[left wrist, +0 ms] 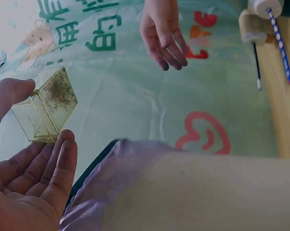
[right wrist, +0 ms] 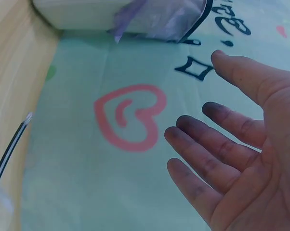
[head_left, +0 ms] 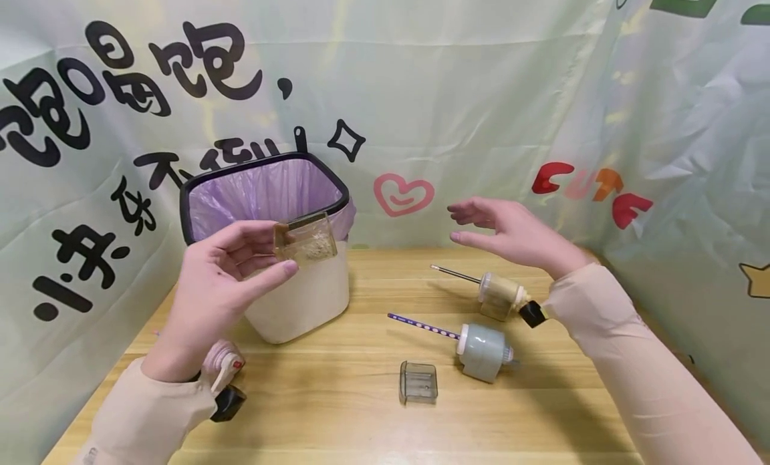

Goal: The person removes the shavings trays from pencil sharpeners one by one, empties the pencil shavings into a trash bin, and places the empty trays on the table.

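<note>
My left hand (head_left: 219, 284) pinches a clear yellowish pencil-sharpener drawer (head_left: 307, 241) between thumb and fingers, in front of the bin's rim in the head view. Pale shavings cling inside the drawer, and a dark smudged face shows in the left wrist view. My right hand (head_left: 511, 231) hovers over the far right of the table with relaxed fingers and nothing in it; its fingertips (right wrist: 188, 122) are darkened with smudges. Below it lies a beige pencil sharpener (head_left: 499, 294) with a dark pencil (head_left: 457, 273) stuck in it.
A white bin (head_left: 301, 298) with a purple bag (head_left: 259, 188) stands at the back left. Nearer lie a grey-blue sharpener (head_left: 483, 351) with a purple dotted pencil (head_left: 424, 326) and a grey clear drawer (head_left: 419, 383). A pink object (head_left: 222, 358) is partly hidden behind my left wrist.
</note>
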`<state>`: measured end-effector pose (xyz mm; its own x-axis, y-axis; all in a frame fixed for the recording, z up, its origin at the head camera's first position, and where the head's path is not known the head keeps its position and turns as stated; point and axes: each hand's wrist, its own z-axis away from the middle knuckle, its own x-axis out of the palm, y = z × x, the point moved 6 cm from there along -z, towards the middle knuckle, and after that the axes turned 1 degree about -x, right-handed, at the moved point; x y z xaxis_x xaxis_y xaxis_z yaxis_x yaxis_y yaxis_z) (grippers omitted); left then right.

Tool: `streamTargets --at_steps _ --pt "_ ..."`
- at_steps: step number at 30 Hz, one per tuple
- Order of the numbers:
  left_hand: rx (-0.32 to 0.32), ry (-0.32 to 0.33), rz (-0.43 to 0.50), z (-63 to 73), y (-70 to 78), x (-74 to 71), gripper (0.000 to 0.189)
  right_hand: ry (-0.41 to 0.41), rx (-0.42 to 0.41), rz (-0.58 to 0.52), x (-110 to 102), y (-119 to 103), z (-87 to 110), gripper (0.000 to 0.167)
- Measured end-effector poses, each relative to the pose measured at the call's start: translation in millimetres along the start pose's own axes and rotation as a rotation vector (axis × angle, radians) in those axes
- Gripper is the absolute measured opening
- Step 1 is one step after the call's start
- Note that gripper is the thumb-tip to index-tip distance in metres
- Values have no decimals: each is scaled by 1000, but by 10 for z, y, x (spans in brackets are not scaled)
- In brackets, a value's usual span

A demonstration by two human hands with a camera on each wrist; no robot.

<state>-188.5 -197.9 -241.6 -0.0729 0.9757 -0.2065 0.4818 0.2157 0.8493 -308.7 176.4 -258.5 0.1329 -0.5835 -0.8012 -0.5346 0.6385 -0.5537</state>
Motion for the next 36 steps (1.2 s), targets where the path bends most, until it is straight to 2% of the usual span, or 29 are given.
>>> streamTargets --at_steps 8,14,22,27,32,36 --pt "-34 22 87 -99 11 -232 47 -43 -57 -28 126 -255 -291 59" --pt "-19 59 60 -151 62 -366 45 -66 -124 -30 231 -478 -472 58" --pt "2 81 69 -223 124 -519 45 -88 -160 -78 347 -688 -682 59" --pt "3 92 -16 -274 151 -623 46 -88 -188 -108 412 -796 -803 56" --pt "-45 104 -106 -332 138 -748 48 -90 -197 -97 474 -907 -902 59" --pt "-70 92 -118 -392 107 -863 50 -80 -209 -78 509 -1013 -968 59"
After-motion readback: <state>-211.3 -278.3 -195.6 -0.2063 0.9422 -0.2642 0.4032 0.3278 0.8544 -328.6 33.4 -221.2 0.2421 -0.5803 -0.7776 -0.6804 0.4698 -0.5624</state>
